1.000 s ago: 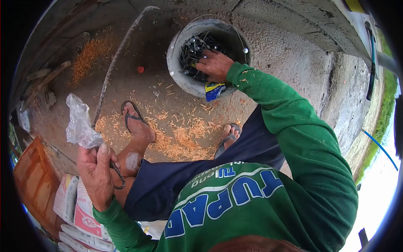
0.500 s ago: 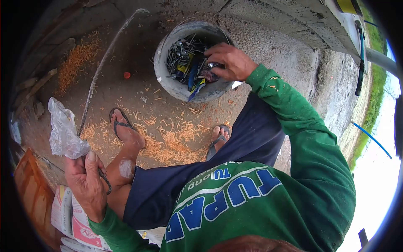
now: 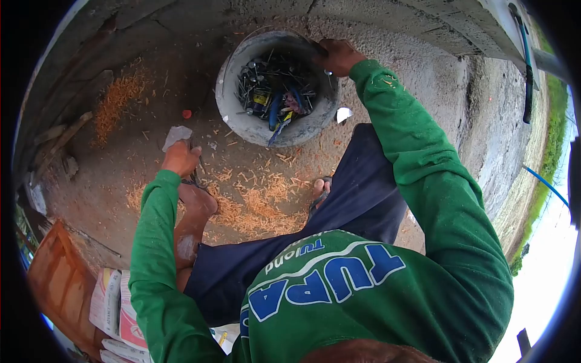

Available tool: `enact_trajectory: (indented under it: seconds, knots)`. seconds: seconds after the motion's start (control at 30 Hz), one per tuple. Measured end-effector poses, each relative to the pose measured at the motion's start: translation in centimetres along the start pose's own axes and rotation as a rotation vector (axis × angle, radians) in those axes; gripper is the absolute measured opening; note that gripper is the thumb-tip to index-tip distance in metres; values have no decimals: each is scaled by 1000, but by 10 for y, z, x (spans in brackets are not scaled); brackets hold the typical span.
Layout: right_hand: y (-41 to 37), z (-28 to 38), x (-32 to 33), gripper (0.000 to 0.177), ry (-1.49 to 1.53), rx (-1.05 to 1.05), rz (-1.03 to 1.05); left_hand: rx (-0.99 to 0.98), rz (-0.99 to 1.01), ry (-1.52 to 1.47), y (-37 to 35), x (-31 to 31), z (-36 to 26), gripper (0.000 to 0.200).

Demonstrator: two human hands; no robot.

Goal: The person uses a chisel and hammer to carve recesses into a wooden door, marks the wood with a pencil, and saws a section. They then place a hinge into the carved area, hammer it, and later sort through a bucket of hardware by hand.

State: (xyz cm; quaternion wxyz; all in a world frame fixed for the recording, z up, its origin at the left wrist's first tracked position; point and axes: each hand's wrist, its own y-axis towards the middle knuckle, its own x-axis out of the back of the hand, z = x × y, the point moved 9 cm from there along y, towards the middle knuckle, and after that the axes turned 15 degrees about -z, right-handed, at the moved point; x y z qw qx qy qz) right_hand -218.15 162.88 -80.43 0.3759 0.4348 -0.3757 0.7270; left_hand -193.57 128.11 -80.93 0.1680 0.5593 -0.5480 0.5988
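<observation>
A worn grey bucket [image 3: 229, 121] stands on the ground, holding a heap of roofing nails [image 3: 257, 75] with broad shiny heads. Among them lie a blue-handled tool [image 3: 274, 109] and yellow-and-blue scraps [image 3: 279, 128]. At the bucket's upper right rim is my right hand [image 3: 340, 57], its shadowed fingers closed, with the bright round head of a roofing nail [image 3: 328, 72] showing beneath them. Left of the bucket, my left hand [image 3: 180, 159] is closed on a crumpled clear plastic bag [image 3: 177, 137], held low above my foot.
Orange wood shavings [image 3: 260, 202] litter the ground around my feet. A white scrap [image 3: 344, 114] lies right of the bucket. A rough concrete wall [image 3: 393, 42] rises behind it. Printed paper sacks [image 3: 130, 314] and a brown wooden panel [image 3: 63, 278] are at lower left.
My right hand has risen out of the bucket to its rim. My left hand has moved forward and right with the plastic bag; the long rope-like strand beside it no longer shows.
</observation>
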Motion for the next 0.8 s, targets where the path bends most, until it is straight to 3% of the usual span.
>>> enact_trajectory:
  seconds: [0.07,0.23,0.3,0.37,0.47,0.5,0.57,0.67,0.8]
  knots:
    - [0,9,7,47,14,87,-56,-352,-150,404,-6,9,-33,21]
    - [-36,98,33,34,257,251,12,-540,7,38,-28,44,-158,18]
    - [-58,142,31,29,308,375,50,-772,-347,-203,-47,42,-186,23]
    - [-95,183,18,26,333,512,43,-774,-414,-74,-59,21,-186,26]
    - [-120,205,3,24,388,591,51,-904,-434,-194,-70,-4,-166,31]
    - [-108,199,9,24,421,605,3,-690,-160,-45,-58,-29,-150,36]
    - [-66,180,29,24,350,470,34,-778,-392,-108,-66,2,-159,37]
    - [-32,147,26,31,387,441,-77,-800,-454,-134,-50,3,-157,34]
    - [-19,138,18,42,416,314,100,-843,-545,-184,-28,21,-177,33]
